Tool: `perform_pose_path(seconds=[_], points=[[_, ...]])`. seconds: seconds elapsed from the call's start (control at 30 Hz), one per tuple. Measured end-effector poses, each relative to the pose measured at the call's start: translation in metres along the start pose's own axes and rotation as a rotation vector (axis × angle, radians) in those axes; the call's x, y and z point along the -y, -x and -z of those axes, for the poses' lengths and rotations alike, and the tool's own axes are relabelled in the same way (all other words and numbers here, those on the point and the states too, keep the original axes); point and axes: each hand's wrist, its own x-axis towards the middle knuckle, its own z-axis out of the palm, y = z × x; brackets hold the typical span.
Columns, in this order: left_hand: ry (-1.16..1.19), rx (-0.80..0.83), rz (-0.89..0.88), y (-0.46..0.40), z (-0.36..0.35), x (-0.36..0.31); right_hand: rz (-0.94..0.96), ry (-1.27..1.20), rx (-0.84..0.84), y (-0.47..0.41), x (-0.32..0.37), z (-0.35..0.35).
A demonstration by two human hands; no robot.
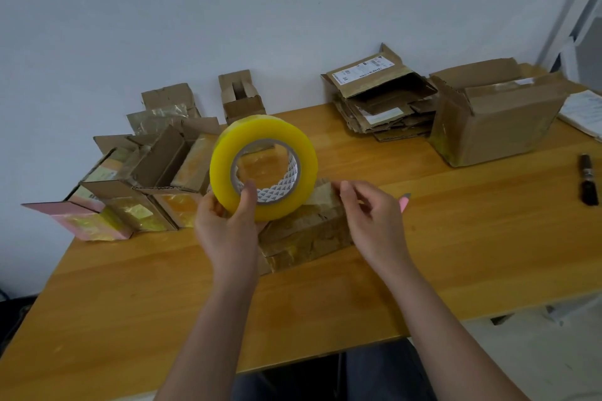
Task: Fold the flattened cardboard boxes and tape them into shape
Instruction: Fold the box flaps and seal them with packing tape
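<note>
My left hand [228, 231] grips a big yellow tape roll [224, 172] upright by its lower edge, thumb in front, above a small crumpled, taped cardboard box [306, 234] at the middle of the wooden table [456, 238]. My right hand [374, 221] hovers at the box's right top corner with curled fingers, thumb and forefinger pinched together beside the roll. A pink tool [405, 202] with a grey tip sticks out from behind that hand's outer side and seems held in it. Any pulled tape end is too clear to make out.
Several folded, taped boxes [146, 192] crowd the table's left side, with a small open box [241, 98] at the wall. A stack of flattened cardboard [384, 107] and a large open box [498, 120] stand back right. A black marker [588, 179] and papers [583, 111] lie far right.
</note>
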Motion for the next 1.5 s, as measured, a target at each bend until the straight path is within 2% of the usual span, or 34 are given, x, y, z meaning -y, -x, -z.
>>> perform_pose_path(seconds=[0.27, 0.43, 0.53, 0.7, 0.87, 1.07, 1.23, 1.37, 1.5], points=[[0.026, 0.157, 0.060, 0.000, 0.003, -0.006, 0.125, 0.106, 0.112, 0.006, -0.011, -0.001], [-0.185, 0.181, -0.137, -0.005, 0.008, -0.003, 0.139, 0.155, 0.128, 0.006, -0.011, 0.001], [-0.196, 0.218, -0.140, -0.004, 0.014, 0.004, 0.139, 0.183, 0.121, 0.005, -0.012, 0.000], [-0.160, 0.444, -0.087, -0.008, 0.024, 0.008, 0.162, 0.221, 0.105, 0.006, -0.013, -0.002], [-0.108, 0.379, -0.094, -0.006, 0.015, 0.017, 0.167, 0.292, 0.110, -0.003, -0.011, 0.001], [-0.153, 0.347, -0.122, -0.007, -0.016, 0.020, 0.185, 0.421, 0.087, -0.024, -0.017, 0.011], [-0.153, 0.356, -0.172, -0.007, -0.019, 0.025, 0.302, 0.489, 0.260, -0.015, -0.018, 0.008], [-0.100, 0.384, -0.150, -0.009, -0.015, 0.027, 0.252, 0.427, 0.278, -0.013, -0.019, 0.008], [0.052, 0.402, -0.055, -0.016, -0.003, 0.027, 0.261, 0.524, 0.322, -0.015, -0.016, 0.014]])
